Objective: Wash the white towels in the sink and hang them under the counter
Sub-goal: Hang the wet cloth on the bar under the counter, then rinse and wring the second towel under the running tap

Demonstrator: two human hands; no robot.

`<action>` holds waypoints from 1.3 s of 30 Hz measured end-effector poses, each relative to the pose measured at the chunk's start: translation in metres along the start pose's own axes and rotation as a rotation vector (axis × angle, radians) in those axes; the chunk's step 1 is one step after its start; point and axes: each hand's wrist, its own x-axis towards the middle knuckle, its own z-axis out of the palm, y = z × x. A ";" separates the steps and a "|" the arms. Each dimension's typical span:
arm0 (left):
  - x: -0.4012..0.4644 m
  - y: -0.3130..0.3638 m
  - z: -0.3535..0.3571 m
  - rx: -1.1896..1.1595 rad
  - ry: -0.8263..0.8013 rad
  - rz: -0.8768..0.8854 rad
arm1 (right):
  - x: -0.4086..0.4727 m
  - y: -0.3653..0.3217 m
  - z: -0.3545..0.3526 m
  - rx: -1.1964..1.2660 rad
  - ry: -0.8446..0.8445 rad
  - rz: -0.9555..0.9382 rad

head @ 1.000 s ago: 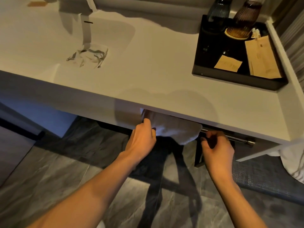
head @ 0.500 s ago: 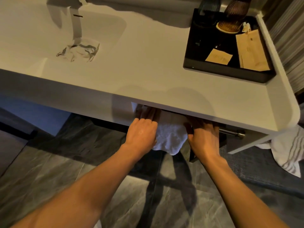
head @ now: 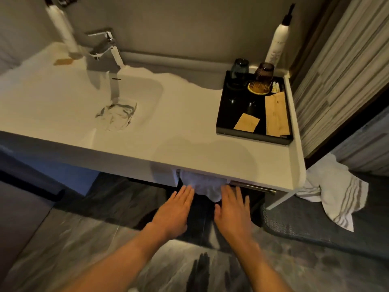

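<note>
Left hand (head: 175,209) and right hand (head: 231,209) flat, fingers spread, released beneath the hung white towel (head: 202,184)

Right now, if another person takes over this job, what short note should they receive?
Left hand: open, flat, holding nothing.
Right hand: open, flat, holding nothing.
One white towel hangs over the bar under the counter; that one looks done.
Another towel lies crumpled in the sink, below the faucet.
Left: finish that towel and hang it on the bar.
</note>
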 end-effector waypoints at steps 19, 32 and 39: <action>-0.067 -0.297 -0.241 -0.325 0.290 -0.348 | 0.147 -0.308 -0.167 0.180 0.005 -0.288; 0.090 -0.491 -0.186 -0.587 0.043 -0.339 | 0.346 -0.466 0.025 0.129 -0.177 -0.118; 0.119 -0.535 -0.154 -0.623 -0.008 -0.312 | 0.410 -0.491 0.104 -0.210 -0.231 -0.060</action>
